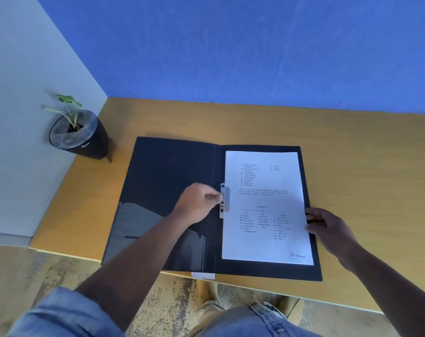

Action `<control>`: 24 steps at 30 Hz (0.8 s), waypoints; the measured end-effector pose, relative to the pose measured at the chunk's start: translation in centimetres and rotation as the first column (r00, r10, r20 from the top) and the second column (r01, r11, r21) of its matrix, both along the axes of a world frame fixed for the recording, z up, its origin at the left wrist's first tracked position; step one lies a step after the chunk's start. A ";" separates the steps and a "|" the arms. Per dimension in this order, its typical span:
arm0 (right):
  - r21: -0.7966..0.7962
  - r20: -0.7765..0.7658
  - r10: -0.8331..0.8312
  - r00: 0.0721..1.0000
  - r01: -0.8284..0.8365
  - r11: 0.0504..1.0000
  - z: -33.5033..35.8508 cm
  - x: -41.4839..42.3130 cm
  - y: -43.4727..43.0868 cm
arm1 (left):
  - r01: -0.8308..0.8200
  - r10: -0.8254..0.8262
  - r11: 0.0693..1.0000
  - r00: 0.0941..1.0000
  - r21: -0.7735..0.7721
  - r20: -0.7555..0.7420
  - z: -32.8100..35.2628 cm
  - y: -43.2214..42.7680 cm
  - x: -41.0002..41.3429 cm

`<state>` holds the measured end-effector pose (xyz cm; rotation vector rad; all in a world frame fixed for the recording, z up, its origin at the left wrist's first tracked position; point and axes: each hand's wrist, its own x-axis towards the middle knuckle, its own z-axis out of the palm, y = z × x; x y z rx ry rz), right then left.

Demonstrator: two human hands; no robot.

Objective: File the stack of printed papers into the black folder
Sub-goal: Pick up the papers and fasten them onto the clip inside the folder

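The black folder (167,171) lies open on the wooden desk. A stack of printed papers (264,244) rests on its right half, with the left edge tucked under a metal clip (225,199) at the spine. My left hand (198,203) pinches that clip between its fingertips. At the stack's right edge, my right hand (328,227) presses down with the thumb on the top sheet and the fingers at the folder's rim. A grey pocket (138,227) covers the lower part of the folder's left half.
A small potted plant in a black cone-shaped pot (81,135) stands at the desk's (352,147) back left corner against a grey wall. A blue wall runs behind the desk. The desk's front edge lies just below the folder, with my legs and the floor beyond.
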<state>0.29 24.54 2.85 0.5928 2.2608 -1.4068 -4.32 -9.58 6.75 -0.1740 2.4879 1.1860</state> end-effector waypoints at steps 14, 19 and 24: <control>0.005 -0.010 0.010 1.000 -0.010 1.000 -0.3 0.0 0.1 | -0.028 0.123 0.880 0.978 -0.473 0.171 0.7 1.9 0.7; 0.016 -0.007 0.007 1.000 -0.007 1.000 -0.3 0.0 0.2 | 0.038 0.076 0.823 0.981 -0.567 0.176 0.7 3.1 0.4; 0.023 -0.004 0.010 1.000 -0.010 1.000 -0.5 -0.1 0.1 | 0.062 0.061 0.805 0.981 -0.591 0.186 0.2 3.3 0.3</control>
